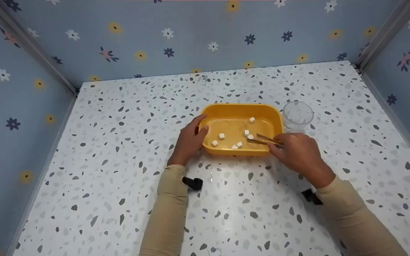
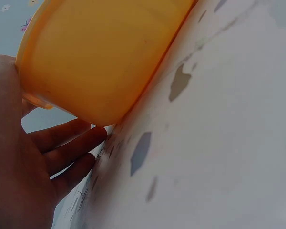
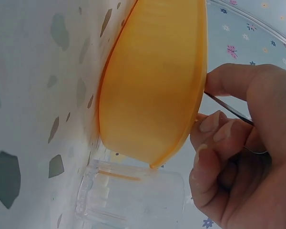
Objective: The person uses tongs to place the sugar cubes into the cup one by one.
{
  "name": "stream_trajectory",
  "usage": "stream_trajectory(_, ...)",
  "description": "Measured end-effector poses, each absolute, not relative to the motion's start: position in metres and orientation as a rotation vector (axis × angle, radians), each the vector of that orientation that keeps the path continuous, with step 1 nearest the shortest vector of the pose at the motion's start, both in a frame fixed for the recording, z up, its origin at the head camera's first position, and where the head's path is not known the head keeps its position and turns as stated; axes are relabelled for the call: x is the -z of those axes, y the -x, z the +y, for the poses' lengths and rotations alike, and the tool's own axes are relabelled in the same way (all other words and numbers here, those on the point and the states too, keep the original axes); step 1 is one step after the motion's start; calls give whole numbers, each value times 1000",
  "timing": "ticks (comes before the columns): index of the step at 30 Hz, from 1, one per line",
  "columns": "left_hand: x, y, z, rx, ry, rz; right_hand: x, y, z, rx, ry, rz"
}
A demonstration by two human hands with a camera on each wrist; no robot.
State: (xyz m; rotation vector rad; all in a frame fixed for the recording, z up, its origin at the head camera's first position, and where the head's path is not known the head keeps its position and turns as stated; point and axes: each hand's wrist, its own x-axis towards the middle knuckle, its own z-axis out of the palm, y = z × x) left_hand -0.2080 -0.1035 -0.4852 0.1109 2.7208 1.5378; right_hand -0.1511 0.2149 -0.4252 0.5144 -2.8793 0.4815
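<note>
So there's a yellow tray [image 1: 226, 111] sitting around the middle of a speckled white desk [image 1: 119, 160], a bit towards the right edge, with its long sides running roughly along the desk's back edge. I count seven white cubes [image 1: 221, 136] in it: two over by the tray's left end, two along the front wall, two close together right of centre and one further back on the right.

The left hand [image 1: 189, 142] is holding the tray's left end, thumb over the rim, and the wrist view shows three fairly straight fingers spread out low beside the outer wall. The right hand [image 1: 301, 153] is over the front right corner, thumb and finger pinching metal tweezers [image 1: 256, 142]. Their tips are apart, right at one of the cubes; can't tell if they're actually gripping it.

Just beside the tray's right end, on the side towards the desk's right edge, there's a clear cup [image 1: 298, 113] standing upright. Flowery blue wall [image 1: 190, 35] behind the back edge, tan sleeves [image 1: 171, 199] on both arms.
</note>
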Motion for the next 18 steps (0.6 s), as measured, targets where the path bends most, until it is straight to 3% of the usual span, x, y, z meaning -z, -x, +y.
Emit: stream_trajectory(18, 483, 208, -102, -1521, -89, 2718, 427, 152, 213, -505, -565, -2826)
